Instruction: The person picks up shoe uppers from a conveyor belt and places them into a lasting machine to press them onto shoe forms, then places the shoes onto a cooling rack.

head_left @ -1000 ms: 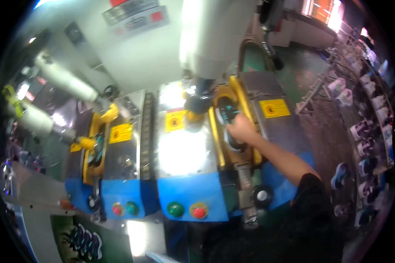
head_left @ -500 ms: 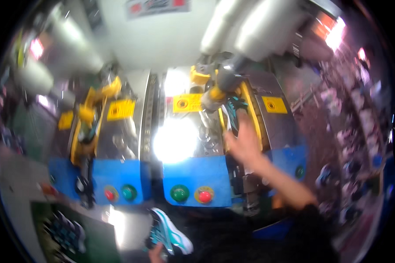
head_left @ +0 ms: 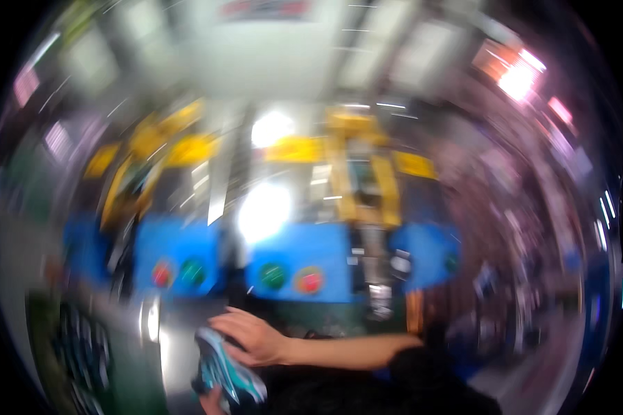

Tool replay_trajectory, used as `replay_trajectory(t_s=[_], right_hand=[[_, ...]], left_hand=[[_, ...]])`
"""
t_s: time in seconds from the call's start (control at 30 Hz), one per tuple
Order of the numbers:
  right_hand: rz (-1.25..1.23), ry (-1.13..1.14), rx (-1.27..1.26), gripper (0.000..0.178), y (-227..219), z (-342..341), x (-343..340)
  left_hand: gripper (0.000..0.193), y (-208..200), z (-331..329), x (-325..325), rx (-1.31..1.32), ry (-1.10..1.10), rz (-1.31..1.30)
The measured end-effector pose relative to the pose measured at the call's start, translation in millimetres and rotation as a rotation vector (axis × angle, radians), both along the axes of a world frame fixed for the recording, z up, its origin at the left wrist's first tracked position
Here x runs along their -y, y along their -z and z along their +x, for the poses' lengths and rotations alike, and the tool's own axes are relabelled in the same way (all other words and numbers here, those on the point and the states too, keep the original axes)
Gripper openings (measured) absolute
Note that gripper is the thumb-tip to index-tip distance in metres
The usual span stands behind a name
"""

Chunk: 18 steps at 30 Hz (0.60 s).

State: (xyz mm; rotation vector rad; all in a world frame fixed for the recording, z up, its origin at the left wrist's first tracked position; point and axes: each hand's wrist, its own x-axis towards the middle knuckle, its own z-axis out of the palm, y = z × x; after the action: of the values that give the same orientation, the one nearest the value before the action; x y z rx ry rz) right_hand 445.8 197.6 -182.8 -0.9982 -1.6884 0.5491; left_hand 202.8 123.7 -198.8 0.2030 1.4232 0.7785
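Note:
Low in the head view, a teal, black and white sneaker [head_left: 230, 373] is held tilted in front of my body. My left hand [head_left: 212, 401] grips it from below, with only part of the fingers showing. Across the sneaker's upper end lies my right hand [head_left: 256, 339], its thumb against the shoe's side and the fingers curled over the end. Beyond my hands, the right machine station has yellow side guards [head_left: 387, 187]. A blurred teal and dark shape [head_left: 361, 173] lies between them, too smeared to make out.
Blue machine fronts carry green buttons [head_left: 271, 275] and red buttons [head_left: 309, 281]. A second station with a yellow frame [head_left: 114, 190] stands on the left. Several shoes lie on a green surface [head_left: 128, 346] at the lower left. Racks of blurred items [head_left: 526, 207] line the right side.
My right hand has left the shoe in the right machine station and come down left onto the sneaker in my left hand. The view has shifted and blurred.

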Motion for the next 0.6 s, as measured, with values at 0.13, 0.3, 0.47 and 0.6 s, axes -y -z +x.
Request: replay_trajectory(t_s=[0.13,0.3,0.47,0.6], right_hand=[[-0.552,-0.100,-0.124,0.023,24,-39,96],[-0.644,-0.375,-0.134,0.009,-7,-169,170],[-0.519,-0.465,0.071,0.013,10,-258,155],[-0.785,-0.143,-0.130,0.024,41,-313,111]], left_hand=[[0.051,-49,1,35,-0.099,-0.068,0.225],[0.079,63,-129,101,-1.056,-0.046,0.423],[0.107,133,-215,110,-0.843,-0.094,0.544],[0.098,131,-308,67,-0.704,0.159,0.852]])
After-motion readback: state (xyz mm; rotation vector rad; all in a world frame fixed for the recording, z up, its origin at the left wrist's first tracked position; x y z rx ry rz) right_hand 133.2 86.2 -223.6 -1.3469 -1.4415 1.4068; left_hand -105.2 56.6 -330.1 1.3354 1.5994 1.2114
